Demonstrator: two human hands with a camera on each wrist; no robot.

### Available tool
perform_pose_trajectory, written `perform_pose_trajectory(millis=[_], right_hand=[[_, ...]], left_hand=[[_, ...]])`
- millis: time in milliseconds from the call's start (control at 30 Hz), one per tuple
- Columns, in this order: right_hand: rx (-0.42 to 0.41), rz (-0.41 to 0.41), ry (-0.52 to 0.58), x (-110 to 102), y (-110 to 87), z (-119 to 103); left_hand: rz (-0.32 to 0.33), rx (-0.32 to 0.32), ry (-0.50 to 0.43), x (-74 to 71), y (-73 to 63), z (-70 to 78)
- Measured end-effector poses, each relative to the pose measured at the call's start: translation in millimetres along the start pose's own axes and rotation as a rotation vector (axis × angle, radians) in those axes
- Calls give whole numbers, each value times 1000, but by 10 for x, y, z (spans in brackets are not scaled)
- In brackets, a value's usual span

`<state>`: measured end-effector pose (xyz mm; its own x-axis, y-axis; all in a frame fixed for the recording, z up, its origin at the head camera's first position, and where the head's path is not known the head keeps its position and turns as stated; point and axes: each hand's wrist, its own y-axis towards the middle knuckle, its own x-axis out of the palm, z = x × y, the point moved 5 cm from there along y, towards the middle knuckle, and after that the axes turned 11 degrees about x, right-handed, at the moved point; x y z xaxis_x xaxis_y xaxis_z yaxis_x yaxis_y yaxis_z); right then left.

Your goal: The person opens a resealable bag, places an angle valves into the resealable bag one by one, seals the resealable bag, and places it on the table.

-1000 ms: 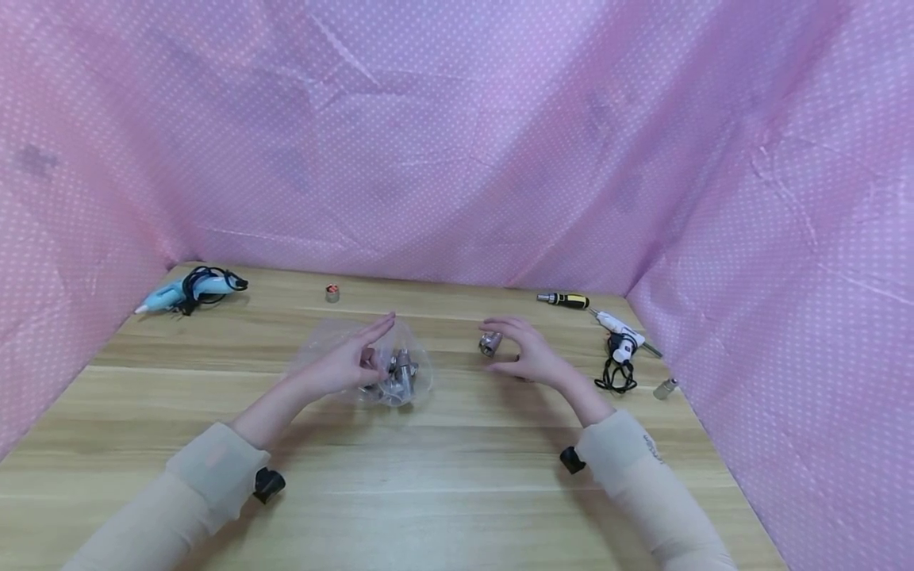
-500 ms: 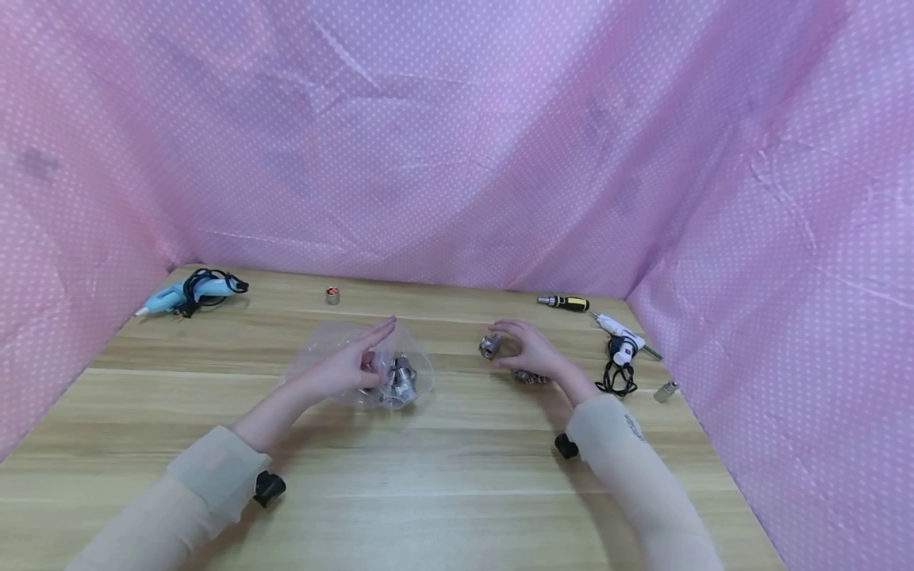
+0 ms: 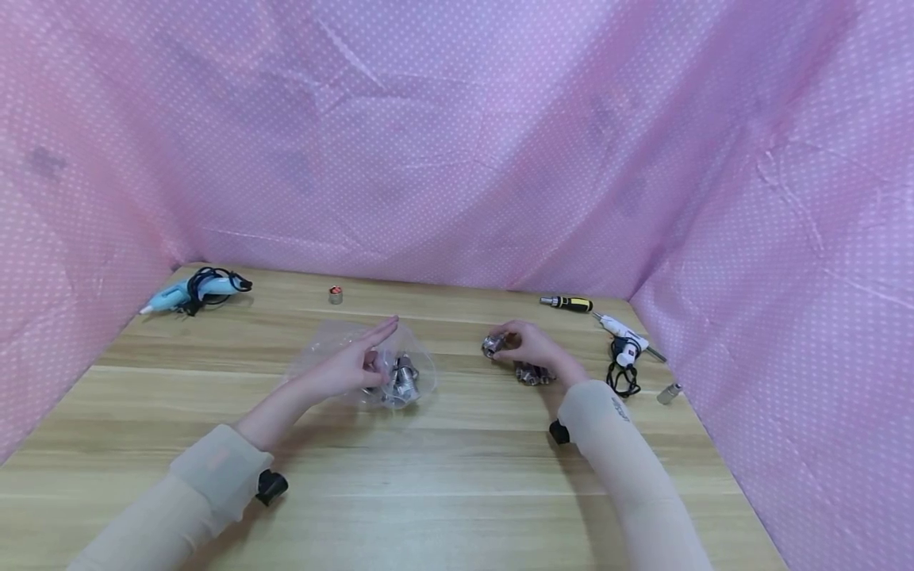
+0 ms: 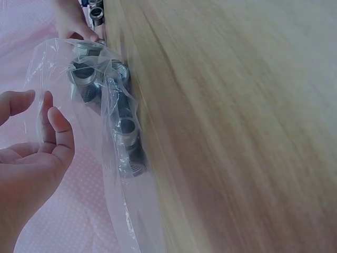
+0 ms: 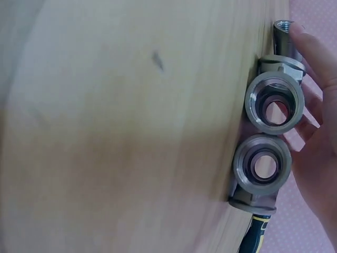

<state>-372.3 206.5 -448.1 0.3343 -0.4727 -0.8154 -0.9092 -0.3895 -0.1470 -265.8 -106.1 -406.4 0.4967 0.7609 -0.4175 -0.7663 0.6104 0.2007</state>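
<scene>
My left hand (image 3: 350, 366) is at a clear plastic bag (image 3: 309, 349) holding several metal threaded pipe fittings (image 3: 405, 379). In the left wrist view, the thumb and fingertips (image 4: 59, 120) stand apart beside the bag's film. On the right, my right hand (image 3: 531, 346) grips a metal pipe fitting (image 3: 491, 346) lying on the table, thumb on the near side and fingers on the far side. In the right wrist view, two more ring-ended pipe fittings (image 5: 262, 164) stand beside that hand, between the camera and the palm.
A blue glue gun (image 3: 171, 296) with coiled black cord lies back left. A small metal cylinder with red inside (image 3: 336, 295) stands at the back. Rightward lie a yellow-black screwdriver (image 3: 571, 304), a white corded tool (image 3: 621, 331) and a small metal cylinder (image 3: 670, 393). Pink dotted cloth (image 3: 428, 159) surrounds the table.
My right hand has closed its thumb and fingers round the pipe fitting, its forearm shifting left and uncovering the fittings beside it. The left hand has stayed at the bag.
</scene>
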Motion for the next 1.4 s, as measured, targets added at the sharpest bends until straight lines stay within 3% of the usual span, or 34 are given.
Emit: perform_pose_trajectory(millis=[433, 567, 1000, 1167, 1400], right_hand=[[-3, 7, -5, -4, 1, -84], [6, -6, 46, -20, -29, -164], [-153, 100, 12, -163, -286, -735], [-203, 163, -9, -123, -377, -961], [-348, 217, -16, 17, -472, -1259]], left_hand=[[-3, 3, -4, 13, 21, -21], [-3, 6, -2, 13, 17, -34], [6, -16, 50, -28, 7, -4], [3, -13, 56, -34, 17, 2], [-1, -12, 56, -30, 16, 14]])
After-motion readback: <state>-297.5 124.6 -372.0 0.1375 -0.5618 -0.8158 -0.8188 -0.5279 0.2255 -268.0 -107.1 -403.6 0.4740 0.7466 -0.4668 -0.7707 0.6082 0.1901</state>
